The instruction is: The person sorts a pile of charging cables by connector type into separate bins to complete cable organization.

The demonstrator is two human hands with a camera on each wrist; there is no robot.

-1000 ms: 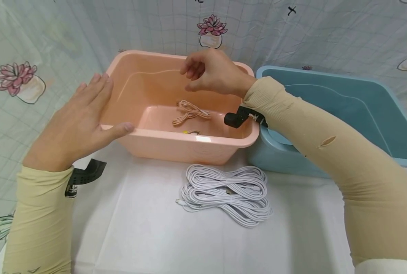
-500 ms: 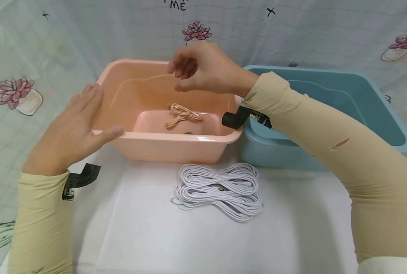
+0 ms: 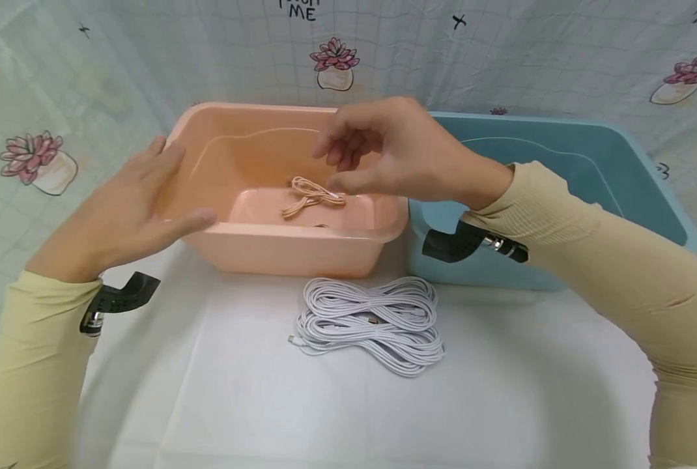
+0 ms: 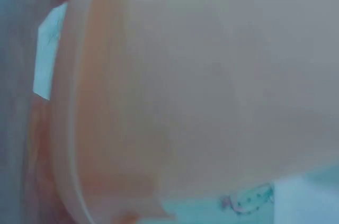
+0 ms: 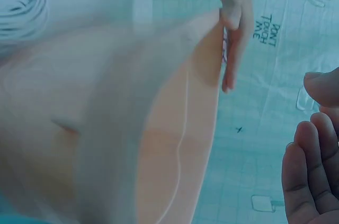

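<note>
My left hand [image 3: 116,212] lies at the near-left corner of a peach plastic basin [image 3: 290,254], its thumb by the front rim and its fingers along the left side. In the left wrist view the basin wall [image 4: 212,75] fills most of the picture. Over the basin's right part hovers my right hand [image 3: 407,150], fingers loosely bent, with nothing seen between them. The right wrist view also shows these relaxed right fingers [image 5: 312,166]. Inside the basin lies a bundled beige cable [image 3: 310,197]; a second small item near the front wall is mostly hidden.
A blue basin [image 3: 559,120] stands against the peach one on the right, partly behind my right forearm. In front of both, bundled white cables [image 3: 372,326] lie on the white tabletop [image 3: 301,417]. A patterned curtain [image 3: 237,52] hangs close behind.
My right hand has moved to the right and a little nearer, from over the basin's back edge. My left hand has stayed at the corner. The view has shifted slightly.
</note>
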